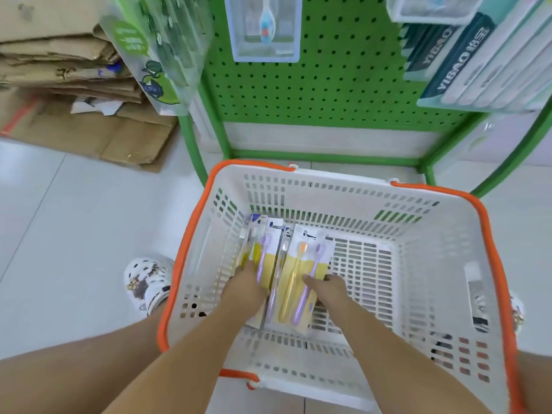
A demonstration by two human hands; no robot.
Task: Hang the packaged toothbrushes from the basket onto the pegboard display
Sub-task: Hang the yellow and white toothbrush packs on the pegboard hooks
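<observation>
A white plastic basket (442, 264) with orange handles stands on the floor in front of the green pegboard display (343, 70). Two toothbrush packs lie in its left half. My left hand (243, 289) rests on the left toothbrush pack (259, 248), fingers curled over its lower part. My right hand (327, 286) grips the right toothbrush pack (301, 264), which holds a yellow and a purple brush, thumb on top and fingers at its right edge. Both arms reach down into the basket.
Packaged goods hang on the pegboard: a clear toothbrush pack (264, 28) at top centre, green packs (149, 55) at left, teal boxes (478, 55) at right. Flattened cardboard (65, 85) is piled on the floor at left. My feet in patterned clogs (148, 282) flank the basket.
</observation>
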